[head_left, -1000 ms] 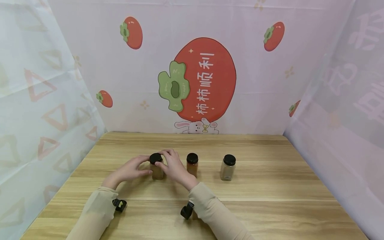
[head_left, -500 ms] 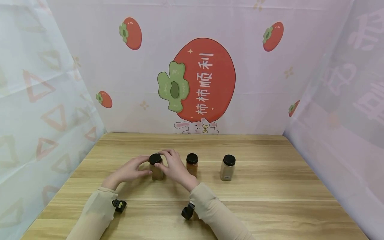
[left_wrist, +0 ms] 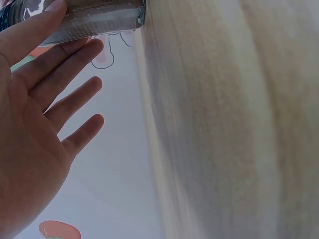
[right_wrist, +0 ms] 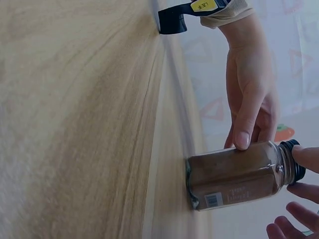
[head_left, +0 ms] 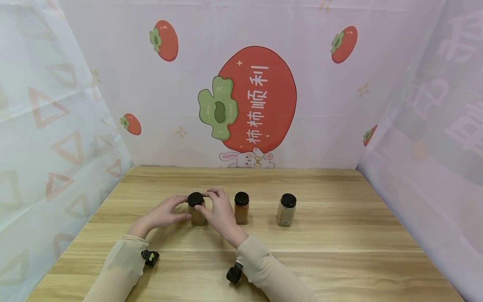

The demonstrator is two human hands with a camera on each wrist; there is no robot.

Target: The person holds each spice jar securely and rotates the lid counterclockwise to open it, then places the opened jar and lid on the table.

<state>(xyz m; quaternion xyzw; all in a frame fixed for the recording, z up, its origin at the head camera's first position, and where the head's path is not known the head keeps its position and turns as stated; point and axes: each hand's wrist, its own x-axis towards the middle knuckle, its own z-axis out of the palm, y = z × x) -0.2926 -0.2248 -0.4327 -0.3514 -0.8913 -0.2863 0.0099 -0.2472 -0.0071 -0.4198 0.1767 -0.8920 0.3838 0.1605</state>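
Note:
A glass spice jar of brown powder stands upright on the table, left of centre, under a black screw lid. My left hand grips its body from the left, thumb in front and fingers behind; the left wrist view shows the lower fingers of this hand spread apart from the glass. From the right, my right hand pinches the lid between thumb and forefinger. A label with a barcode shows near the base of the jar in the right wrist view.
Two more black-lidded jars stand to the right: one with orange-brown powder close by my right hand, one with pale beige powder farther off. Printed cloth walls close in the wooden table at the back and sides.
My right hand has turned slightly and its knuckles have shifted a little to the right at the lid. The left hand and the jar stay in place.

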